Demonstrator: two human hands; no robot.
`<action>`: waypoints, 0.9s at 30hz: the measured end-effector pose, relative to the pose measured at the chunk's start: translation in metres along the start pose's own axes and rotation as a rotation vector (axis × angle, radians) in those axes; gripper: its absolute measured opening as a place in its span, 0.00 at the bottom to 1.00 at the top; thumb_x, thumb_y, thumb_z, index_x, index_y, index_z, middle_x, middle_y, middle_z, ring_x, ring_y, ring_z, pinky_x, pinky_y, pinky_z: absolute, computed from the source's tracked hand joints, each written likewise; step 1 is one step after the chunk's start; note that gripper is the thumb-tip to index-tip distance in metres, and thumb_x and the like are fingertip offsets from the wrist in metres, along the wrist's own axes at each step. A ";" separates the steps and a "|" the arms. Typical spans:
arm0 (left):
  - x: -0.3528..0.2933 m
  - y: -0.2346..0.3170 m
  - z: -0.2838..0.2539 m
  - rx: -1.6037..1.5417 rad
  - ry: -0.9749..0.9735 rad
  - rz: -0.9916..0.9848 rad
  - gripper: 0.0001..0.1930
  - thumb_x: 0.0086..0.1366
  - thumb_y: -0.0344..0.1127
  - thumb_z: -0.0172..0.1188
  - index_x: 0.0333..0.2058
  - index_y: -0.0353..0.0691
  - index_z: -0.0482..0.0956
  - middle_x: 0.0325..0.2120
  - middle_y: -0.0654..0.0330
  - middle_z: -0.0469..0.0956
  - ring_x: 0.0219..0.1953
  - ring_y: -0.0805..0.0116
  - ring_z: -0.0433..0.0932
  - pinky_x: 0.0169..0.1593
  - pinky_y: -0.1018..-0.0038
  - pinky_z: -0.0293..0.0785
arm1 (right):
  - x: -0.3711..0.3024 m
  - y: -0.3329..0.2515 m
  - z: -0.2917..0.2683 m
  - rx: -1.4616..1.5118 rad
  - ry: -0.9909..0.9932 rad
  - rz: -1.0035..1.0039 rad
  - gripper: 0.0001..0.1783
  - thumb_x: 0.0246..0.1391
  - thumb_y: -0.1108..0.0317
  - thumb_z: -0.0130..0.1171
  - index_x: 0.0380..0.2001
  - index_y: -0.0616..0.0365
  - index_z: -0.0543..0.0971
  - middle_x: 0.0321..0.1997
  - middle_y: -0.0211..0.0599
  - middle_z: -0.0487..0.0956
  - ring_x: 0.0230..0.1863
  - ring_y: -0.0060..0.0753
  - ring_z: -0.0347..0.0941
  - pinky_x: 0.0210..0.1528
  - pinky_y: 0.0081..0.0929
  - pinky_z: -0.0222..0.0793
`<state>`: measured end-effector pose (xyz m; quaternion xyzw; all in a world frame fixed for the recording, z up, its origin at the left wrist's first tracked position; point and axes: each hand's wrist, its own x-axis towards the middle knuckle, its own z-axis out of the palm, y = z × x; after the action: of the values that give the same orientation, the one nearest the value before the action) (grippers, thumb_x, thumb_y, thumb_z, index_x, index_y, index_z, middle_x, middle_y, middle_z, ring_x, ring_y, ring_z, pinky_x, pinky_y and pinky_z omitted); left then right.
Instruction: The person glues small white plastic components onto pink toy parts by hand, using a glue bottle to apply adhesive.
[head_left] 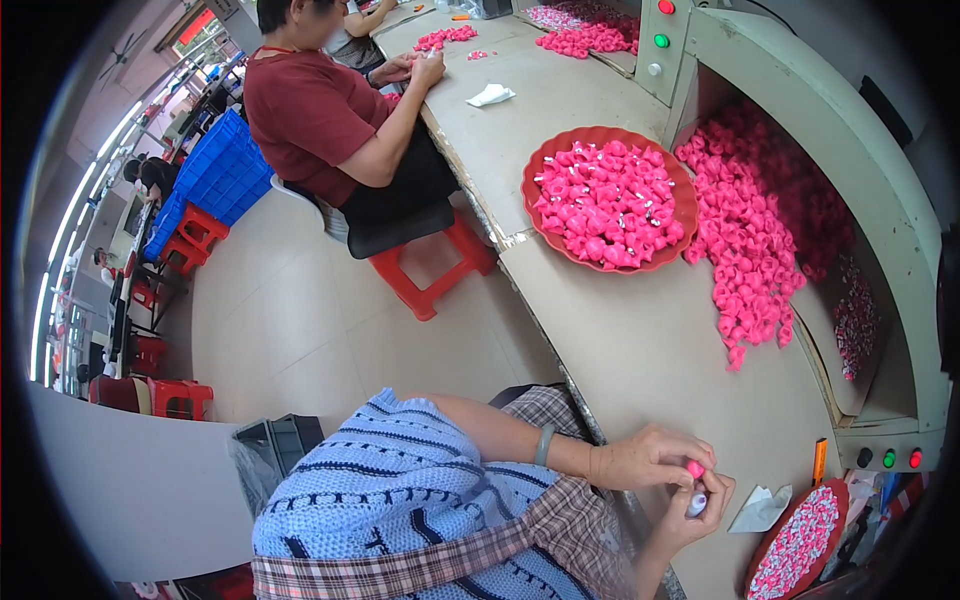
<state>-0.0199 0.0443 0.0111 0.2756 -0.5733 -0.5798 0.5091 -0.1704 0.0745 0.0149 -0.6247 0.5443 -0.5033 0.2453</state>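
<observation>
At the table's near edge my two hands meet. My left hand (655, 457), with a bangle on its wrist, pinches a small pink moulded piece (695, 468) between thumb and fingers. Just below it, my right hand (712, 512) is closed around a small whitish tube (697, 504) with a pale purple tint, held close to the pink piece. The tube's tip is hidden by the fingers. Beside my right hand lies a crumpled white tissue (760, 509), and past it a red tray (762, 555) full of small pink and white pieces.
A red scalloped bowl (530, 205) of pink pieces stands on the table (610, 320). A pink heap (745, 240) spills from an arched machine (855, 110). An orange cutter (820, 462) lies near its buttons. A co-worker (320, 120) sits farther along; blue crates (225, 165) stand behind.
</observation>
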 end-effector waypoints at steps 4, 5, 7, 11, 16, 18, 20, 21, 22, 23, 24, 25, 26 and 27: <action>-0.001 0.001 0.002 -0.012 0.033 0.021 0.14 0.57 0.30 0.59 0.42 0.30 0.76 0.41 0.52 0.78 0.40 0.63 0.78 0.47 0.71 0.74 | 0.000 -0.001 0.000 0.005 0.001 -0.002 0.12 0.44 0.70 0.58 0.34 0.65 0.75 0.32 0.37 0.67 0.32 0.32 0.65 0.33 0.28 0.61; -0.001 0.001 0.002 -0.012 0.033 0.022 0.14 0.57 0.30 0.59 0.42 0.30 0.76 0.41 0.52 0.78 0.40 0.63 0.78 0.47 0.71 0.74 | 0.000 -0.001 0.000 0.005 0.001 -0.003 0.12 0.44 0.70 0.58 0.34 0.65 0.75 0.32 0.37 0.67 0.32 0.32 0.65 0.33 0.28 0.61; -0.001 0.000 0.000 0.000 0.027 0.037 0.14 0.57 0.30 0.59 0.42 0.30 0.76 0.41 0.52 0.78 0.40 0.64 0.78 0.47 0.71 0.74 | 0.000 -0.002 0.001 -0.001 -0.003 -0.005 0.12 0.43 0.71 0.58 0.33 0.65 0.75 0.31 0.37 0.67 0.32 0.32 0.65 0.32 0.28 0.61; -0.002 -0.002 -0.002 -0.051 -0.029 -0.018 0.16 0.61 0.29 0.60 0.47 0.31 0.75 0.48 0.52 0.76 0.47 0.63 0.76 0.50 0.69 0.72 | 0.001 0.000 0.001 0.001 -0.002 -0.001 0.12 0.41 0.72 0.56 0.33 0.65 0.74 0.31 0.36 0.66 0.31 0.32 0.64 0.32 0.28 0.61; -0.001 -0.002 -0.003 0.000 -0.031 0.002 0.16 0.60 0.30 0.61 0.47 0.32 0.75 0.46 0.51 0.77 0.46 0.62 0.77 0.50 0.70 0.72 | 0.001 -0.002 0.002 0.003 0.001 -0.014 0.13 0.39 0.74 0.55 0.33 0.65 0.74 0.31 0.37 0.66 0.31 0.33 0.64 0.32 0.29 0.61; -0.001 -0.001 -0.003 -0.003 -0.025 0.004 0.16 0.60 0.30 0.61 0.47 0.32 0.75 0.46 0.51 0.77 0.46 0.61 0.78 0.51 0.70 0.72 | 0.001 -0.002 0.001 -0.004 -0.005 -0.017 0.13 0.40 0.74 0.55 0.33 0.65 0.74 0.30 0.37 0.66 0.31 0.33 0.64 0.32 0.29 0.61; -0.002 -0.001 -0.003 -0.006 -0.021 0.004 0.16 0.60 0.29 0.60 0.47 0.32 0.75 0.46 0.51 0.77 0.46 0.61 0.78 0.51 0.70 0.72 | 0.001 -0.002 0.001 -0.011 -0.009 -0.017 0.13 0.40 0.74 0.55 0.33 0.65 0.74 0.30 0.37 0.66 0.31 0.33 0.63 0.32 0.29 0.60; -0.001 0.000 -0.003 -0.005 -0.026 -0.005 0.16 0.60 0.29 0.60 0.47 0.32 0.75 0.46 0.51 0.77 0.46 0.61 0.78 0.51 0.70 0.72 | 0.002 -0.003 0.001 -0.008 -0.009 -0.011 0.13 0.40 0.74 0.55 0.33 0.65 0.74 0.30 0.37 0.66 0.31 0.33 0.63 0.32 0.29 0.60; -0.001 0.001 -0.004 -0.005 -0.031 -0.015 0.16 0.60 0.29 0.60 0.46 0.32 0.75 0.46 0.51 0.77 0.46 0.61 0.77 0.51 0.70 0.72 | 0.002 -0.003 0.001 -0.004 -0.009 -0.005 0.13 0.40 0.74 0.55 0.33 0.65 0.74 0.30 0.37 0.65 0.31 0.33 0.63 0.32 0.29 0.60; -0.001 0.001 -0.004 -0.006 -0.031 -0.017 0.16 0.60 0.29 0.60 0.46 0.32 0.75 0.46 0.51 0.77 0.46 0.61 0.77 0.51 0.70 0.72 | 0.001 -0.003 0.001 -0.005 -0.009 -0.003 0.13 0.40 0.74 0.55 0.33 0.65 0.74 0.30 0.37 0.65 0.31 0.33 0.63 0.32 0.29 0.60; -0.001 0.000 -0.003 0.000 -0.031 -0.012 0.16 0.60 0.29 0.60 0.47 0.32 0.75 0.46 0.51 0.77 0.46 0.61 0.77 0.51 0.70 0.72 | 0.001 -0.001 0.002 -0.001 -0.004 -0.004 0.13 0.40 0.74 0.55 0.33 0.65 0.74 0.30 0.36 0.65 0.31 0.32 0.63 0.32 0.28 0.60; -0.001 0.000 -0.003 0.006 -0.031 -0.007 0.16 0.60 0.29 0.60 0.47 0.32 0.75 0.46 0.51 0.77 0.46 0.61 0.77 0.51 0.69 0.72 | 0.001 -0.001 0.002 0.004 0.000 -0.006 0.13 0.40 0.74 0.55 0.33 0.65 0.74 0.30 0.36 0.65 0.31 0.32 0.63 0.32 0.28 0.60; -0.001 0.000 -0.003 0.005 -0.031 -0.008 0.16 0.60 0.29 0.60 0.47 0.32 0.75 0.46 0.51 0.77 0.46 0.61 0.77 0.51 0.69 0.72 | 0.001 -0.001 0.002 0.003 0.000 -0.005 0.13 0.40 0.74 0.55 0.33 0.65 0.74 0.30 0.36 0.65 0.31 0.32 0.63 0.32 0.28 0.60; -0.001 0.000 -0.003 -0.004 -0.028 -0.013 0.16 0.60 0.29 0.60 0.47 0.32 0.75 0.46 0.51 0.77 0.46 0.61 0.77 0.51 0.69 0.72 | 0.001 -0.002 0.002 0.009 -0.001 0.002 0.13 0.40 0.74 0.55 0.33 0.65 0.74 0.30 0.36 0.65 0.30 0.32 0.63 0.32 0.28 0.60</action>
<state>-0.0168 0.0445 0.0101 0.2700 -0.5777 -0.5880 0.4976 -0.1681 0.0741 0.0163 -0.6233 0.5423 -0.5054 0.2489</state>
